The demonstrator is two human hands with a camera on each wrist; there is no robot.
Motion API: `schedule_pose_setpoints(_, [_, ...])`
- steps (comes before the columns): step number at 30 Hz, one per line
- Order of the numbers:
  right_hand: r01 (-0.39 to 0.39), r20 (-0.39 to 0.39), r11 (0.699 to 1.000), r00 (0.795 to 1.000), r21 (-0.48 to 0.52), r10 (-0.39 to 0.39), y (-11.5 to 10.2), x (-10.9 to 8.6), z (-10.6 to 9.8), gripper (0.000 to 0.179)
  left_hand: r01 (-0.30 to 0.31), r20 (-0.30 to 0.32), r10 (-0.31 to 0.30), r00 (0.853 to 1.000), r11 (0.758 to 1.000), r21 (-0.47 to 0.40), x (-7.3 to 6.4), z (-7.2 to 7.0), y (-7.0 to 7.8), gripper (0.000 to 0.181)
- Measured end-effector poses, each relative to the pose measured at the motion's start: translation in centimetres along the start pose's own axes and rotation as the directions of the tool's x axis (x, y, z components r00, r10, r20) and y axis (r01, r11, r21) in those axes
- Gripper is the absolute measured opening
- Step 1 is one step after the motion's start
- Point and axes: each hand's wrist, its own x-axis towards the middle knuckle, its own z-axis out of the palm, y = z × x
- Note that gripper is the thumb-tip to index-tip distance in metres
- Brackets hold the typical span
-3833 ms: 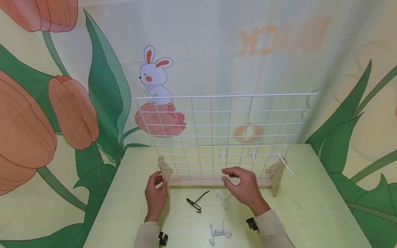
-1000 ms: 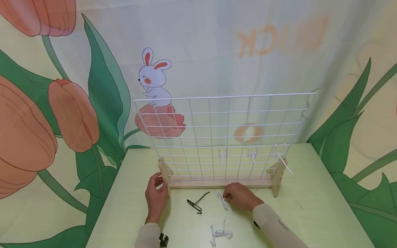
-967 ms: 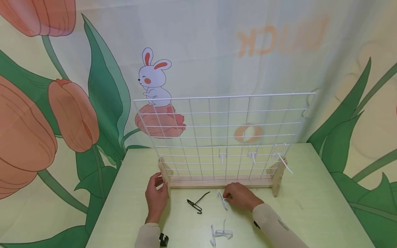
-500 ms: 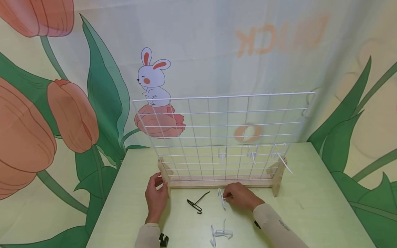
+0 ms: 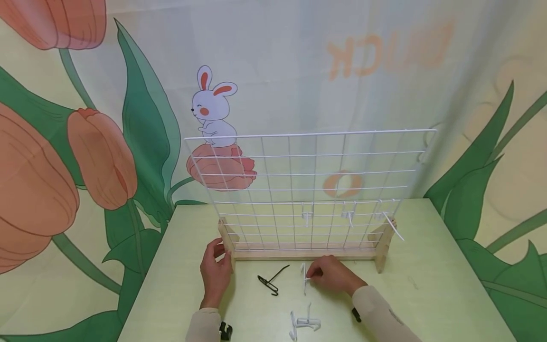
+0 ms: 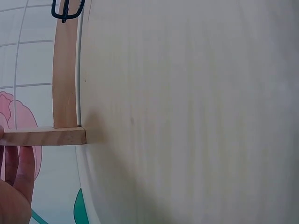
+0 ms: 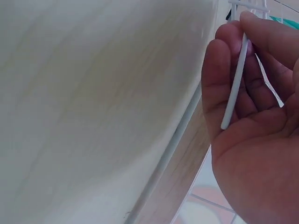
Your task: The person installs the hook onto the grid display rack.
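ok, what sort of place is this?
Likely an indoor tabletop setup, perhaps staged: a printed cloth hangs behind a pale table, which holds a white wire rack on a wooden base.

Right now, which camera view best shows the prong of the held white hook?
The right wrist view: close up, the prong shows to its tip against the right hand. The head view shows the white hook but little prong; the left wrist view shows neither.

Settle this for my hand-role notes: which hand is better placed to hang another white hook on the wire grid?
Right, I'd say: the right hand pinches a white hook in front of the wire grid. The left hand grips the wooden stand at one end, so seems suited to steadying.
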Motion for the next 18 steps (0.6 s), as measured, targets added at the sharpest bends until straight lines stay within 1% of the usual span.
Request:
schedule_pose_setpoints(2, [0.000, -0.001, 1.000, 1.000, 0.025, 0.000, -0.04, -0.11, 0.07, 0.011, 0.006, 0.004, -0.006, 1.000, 1.000, -0.001, 0.00, 0.00, 0.02, 0.046])
schedule_pose_setpoints(6, [0.026, -0.018, 0.997, 1.000, 0.066, -0.024, -0.13, -0.29, 0.18, 0.009, 0.018, 0.002, -0.018, 1.000, 1.000, -0.013, -0.07, -0.06, 0.08, 0.045])
schedule_pose_setpoints(10, [0.032, -0.040, 0.994, 0.999, 0.103, -0.028, -0.17, -0.47, 0.28, 0.007, 0.007, -0.002, -0.007, 1.000, 1.000, -0.007, -0.05, -0.05, 0.02, 0.045])
schedule_pose_setpoints(13, [0.021, -0.071, 0.993, 0.997, 0.113, -0.013, -0.25, -0.60, 0.33, 0.007, -0.001, -0.006, 0.001, 1.000, 1.000, -0.001, -0.02, 0.01, -0.08, 0.045])
schedule_pose_setpoints(18, [-0.024, -0.147, 0.992, 0.988, 0.126, 0.043, -0.93, -0.90, 0.20, 0.009, 0.005, -0.003, -0.005, 1.000, 1.000, 0.001, 0.05, 0.07, -0.15, 0.045])
